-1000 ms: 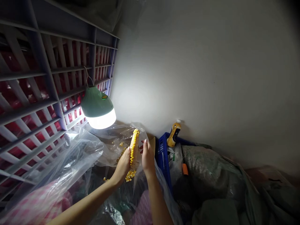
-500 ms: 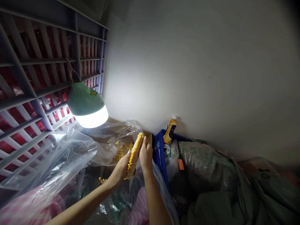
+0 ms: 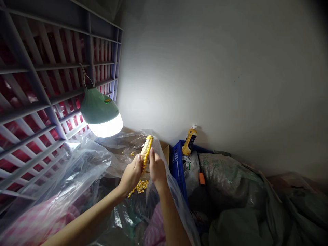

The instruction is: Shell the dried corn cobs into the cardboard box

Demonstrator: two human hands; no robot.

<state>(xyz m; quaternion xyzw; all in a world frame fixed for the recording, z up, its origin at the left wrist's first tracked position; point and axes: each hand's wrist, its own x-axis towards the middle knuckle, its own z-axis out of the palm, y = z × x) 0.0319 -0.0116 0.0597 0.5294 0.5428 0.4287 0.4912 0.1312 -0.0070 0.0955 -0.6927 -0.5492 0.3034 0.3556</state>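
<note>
Between my two hands is a partly stripped corn cob (image 3: 146, 150), tilted with its tip pointing up and away. Yellow kernels line its right side, while a pale bare strip shows on the left. My left hand (image 3: 131, 172) is closed around the lower left of the cob. My right hand (image 3: 157, 171) grips it from the right, thumb pointing up along it. Loose corn kernels (image 3: 139, 187) lie on the clear plastic bag (image 3: 96, 159) below my hands. The cob's lower end is partly hidden by my fingers.
A lit green lamp (image 3: 101, 111) hangs by a wire from a purple slatted crate (image 3: 57, 123) on the left. To the right, a blue basket (image 3: 178, 160) stands by the wall with a yellow bottle (image 3: 189, 140) and a stuffed sack (image 3: 230, 174).
The cob has turned, so its bare strip now faces left and its kernels right. More loose kernels show below my hands. The view has shifted slightly left.
</note>
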